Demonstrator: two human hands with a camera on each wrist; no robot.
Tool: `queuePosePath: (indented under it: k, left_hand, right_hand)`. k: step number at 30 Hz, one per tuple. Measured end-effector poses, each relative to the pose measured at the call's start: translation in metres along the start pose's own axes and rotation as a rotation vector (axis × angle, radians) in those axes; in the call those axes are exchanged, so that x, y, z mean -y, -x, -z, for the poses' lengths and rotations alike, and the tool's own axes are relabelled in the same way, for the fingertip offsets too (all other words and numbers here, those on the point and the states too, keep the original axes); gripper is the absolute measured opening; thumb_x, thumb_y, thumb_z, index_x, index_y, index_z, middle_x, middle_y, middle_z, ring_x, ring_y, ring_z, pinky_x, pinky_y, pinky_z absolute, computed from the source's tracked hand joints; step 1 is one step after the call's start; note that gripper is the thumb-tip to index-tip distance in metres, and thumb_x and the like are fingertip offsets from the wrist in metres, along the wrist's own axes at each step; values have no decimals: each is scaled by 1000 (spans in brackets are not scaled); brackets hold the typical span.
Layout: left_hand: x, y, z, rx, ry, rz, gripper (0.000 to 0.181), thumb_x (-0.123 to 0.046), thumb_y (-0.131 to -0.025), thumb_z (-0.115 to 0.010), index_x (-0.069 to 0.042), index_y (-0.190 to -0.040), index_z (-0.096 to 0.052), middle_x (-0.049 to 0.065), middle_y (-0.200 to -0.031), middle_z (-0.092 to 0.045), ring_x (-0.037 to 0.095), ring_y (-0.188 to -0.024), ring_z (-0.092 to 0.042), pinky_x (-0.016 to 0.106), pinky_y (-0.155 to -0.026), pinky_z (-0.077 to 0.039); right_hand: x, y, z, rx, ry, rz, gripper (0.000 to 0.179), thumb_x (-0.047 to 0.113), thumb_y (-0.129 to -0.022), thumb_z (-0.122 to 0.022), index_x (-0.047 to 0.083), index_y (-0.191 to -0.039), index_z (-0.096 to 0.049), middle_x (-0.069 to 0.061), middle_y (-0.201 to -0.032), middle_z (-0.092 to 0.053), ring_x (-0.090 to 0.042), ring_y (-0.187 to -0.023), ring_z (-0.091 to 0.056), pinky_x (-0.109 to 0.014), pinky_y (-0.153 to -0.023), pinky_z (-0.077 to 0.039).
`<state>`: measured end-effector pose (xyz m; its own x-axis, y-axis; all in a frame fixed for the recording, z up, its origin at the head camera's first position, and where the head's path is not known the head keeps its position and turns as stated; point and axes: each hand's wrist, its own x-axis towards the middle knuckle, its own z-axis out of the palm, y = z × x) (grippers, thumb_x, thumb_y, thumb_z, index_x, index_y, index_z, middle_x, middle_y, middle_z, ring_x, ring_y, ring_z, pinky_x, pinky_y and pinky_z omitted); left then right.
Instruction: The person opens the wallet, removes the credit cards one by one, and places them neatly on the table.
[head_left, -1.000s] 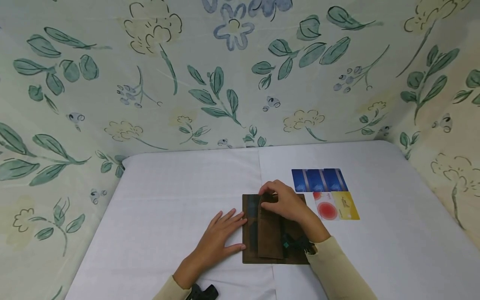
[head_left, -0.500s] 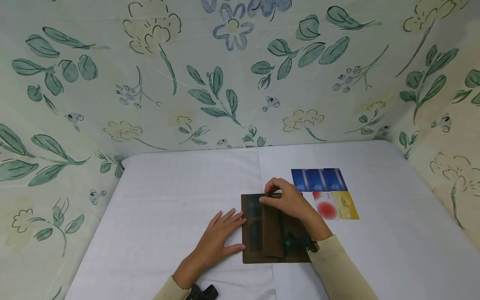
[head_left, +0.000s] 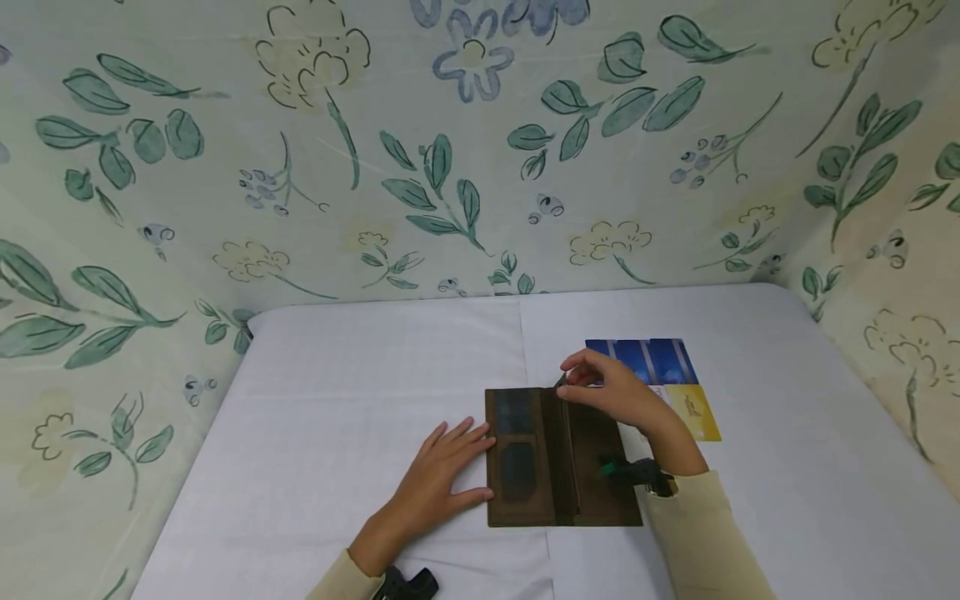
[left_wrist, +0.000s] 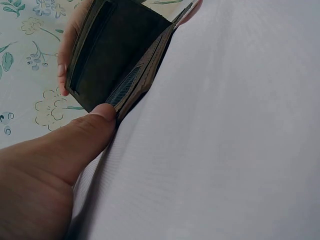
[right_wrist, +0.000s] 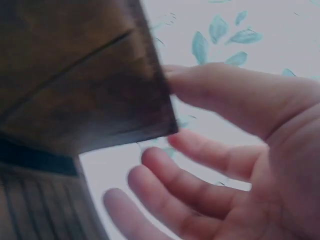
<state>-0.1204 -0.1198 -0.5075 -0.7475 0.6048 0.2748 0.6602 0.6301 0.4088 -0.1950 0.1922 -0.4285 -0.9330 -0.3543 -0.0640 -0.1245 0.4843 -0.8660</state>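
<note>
A brown leather wallet [head_left: 517, 500] lies unfolded on the white cloth, with dark window pockets on its left panel. My left hand [head_left: 442, 471] rests along the wallet's left edge, fingers spread and straight; in the left wrist view its thumb [left_wrist: 102, 112] touches the edge. At the wallet's top, my right hand [head_left: 615, 396] pinches a corner of the inner flap [right_wrist: 105, 95] between thumb and index finger. The flap stands up, almost edge-on in the head view. Slots [right_wrist: 45, 205] show beneath it in the right wrist view.
Blue cards [head_left: 667, 362] lie in a row behind the wallet to the right, partly covered by the right hand. A yellow card [head_left: 693, 410] sits in front of them. The right arm hides most of a red-and-white card. A floral curtain [head_left: 450, 167] hangs beyond the table.
My right hand has moved right, swinging the flap off the left panel until it stands upright. More of the window pockets now show. The left hand has stayed in place.
</note>
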Motion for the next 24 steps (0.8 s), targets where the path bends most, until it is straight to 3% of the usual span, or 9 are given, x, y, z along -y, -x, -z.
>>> queuePosePath:
  k: [7,15,24]
  left_hand:
    - [-1,1,0,-10,-19,-14,69,-55,-87,-62,-16,-142,-49,1,-151,-41,25,-141,-31,54,-113,-20]
    - [-1,0,0,-12,-16,-12,69,-54,-87,-64,-16,-142,-49,1,-151,-41,25,-142,-31,54,-114,-19]
    - [-2,-1,1,-9,-22,-14,69,-54,-87,-63,-15,-142,-49,2,-150,-41,26,-141,-32,53,-113,-19]
  right_hand:
    - [-9,10,22,65,8,-18,40,19,-90,-69,-1,-122,-55,-9,-84,-63,-24,-75,-64,-34,-66,-58]
    - [-14,16,33,86,24,-42,34,17,-92,-66,-1,-119,-57,-11,-90,-64,-23,-77,-66,-33,-68,-58]
    - [-21,16,37,80,106,-71,32,10,-88,-68,-1,-117,-59,-8,-84,-62,-22,-72,-63,-32,-66,-54]
